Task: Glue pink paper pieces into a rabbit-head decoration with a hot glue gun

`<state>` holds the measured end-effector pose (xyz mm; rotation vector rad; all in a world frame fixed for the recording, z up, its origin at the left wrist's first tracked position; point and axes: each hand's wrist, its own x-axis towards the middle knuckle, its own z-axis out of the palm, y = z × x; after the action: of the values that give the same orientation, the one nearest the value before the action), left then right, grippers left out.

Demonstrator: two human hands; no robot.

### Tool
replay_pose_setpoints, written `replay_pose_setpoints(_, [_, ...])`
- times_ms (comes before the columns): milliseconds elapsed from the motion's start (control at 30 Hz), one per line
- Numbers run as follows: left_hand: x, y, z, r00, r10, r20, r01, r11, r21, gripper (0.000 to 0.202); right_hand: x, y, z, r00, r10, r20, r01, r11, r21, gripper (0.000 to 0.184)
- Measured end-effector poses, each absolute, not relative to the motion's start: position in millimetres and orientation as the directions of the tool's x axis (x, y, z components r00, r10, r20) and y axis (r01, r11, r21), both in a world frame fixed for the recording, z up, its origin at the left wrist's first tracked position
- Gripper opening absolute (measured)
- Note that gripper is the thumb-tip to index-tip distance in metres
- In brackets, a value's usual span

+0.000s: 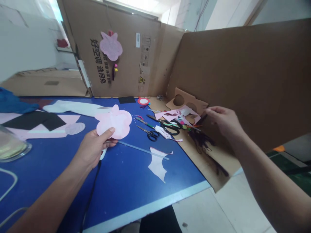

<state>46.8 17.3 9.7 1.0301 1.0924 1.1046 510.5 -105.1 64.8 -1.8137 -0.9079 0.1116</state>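
Note:
My left hand (96,145) is closed on a pink paper flower cutout (118,124), with the thumb flat on its front. Under that hand lies a white tool with a black cord (93,181), mostly hidden, and a clear glue stick (143,149) points right from it. My right hand (224,121) is raised at the right, fingertips pinched on a dark, tassel-like strand (201,119) that is partly blurred. Below it on cardboard lie dark purple thread tassels (201,139). Pink paper scraps (178,114) sit just left of the right hand.
Black-handled scissors (152,134) and a larger pair (171,127) lie mid-table. A white paper scrap (157,165) is nearer the front edge. Cardboard walls (233,74) stand behind; a finished pink flower ornament (111,47) hangs there. A glass jar (14,149) is at left.

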Motion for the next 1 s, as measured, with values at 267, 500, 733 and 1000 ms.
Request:
replay_pose_setpoints(267, [49, 15, 12, 0.139, 0.973, -0.186, -0.111, 0.202, 0.973, 0.039, 467, -89, 73, 0.586, 0.766, 0.265, 0.348, 0.057, -0.936, 0.042])
replay_pose_setpoints(500, [49, 13, 12, 0.159, 0.971, -0.180, -0.110, 0.198, 0.974, 0.040, 436, -52, 53, 0.417, 0.907, 0.062, 0.187, -0.019, -0.982, 0.046])
replay_pose_setpoints(733, [49, 10, 12, 0.166, 0.969, -0.184, -0.101, 0.202, 0.974, 0.040, 428, -13, 26, 0.404, 0.913, 0.048, 0.205, -0.039, -0.978, 0.053])
replay_pose_setpoints(1000, [51, 8, 6, 0.214, 0.962, -0.169, 0.000, 0.173, 0.985, 0.043, 437, 2, 1, 0.464, 0.879, 0.111, 0.336, -0.059, -0.940, 0.047])
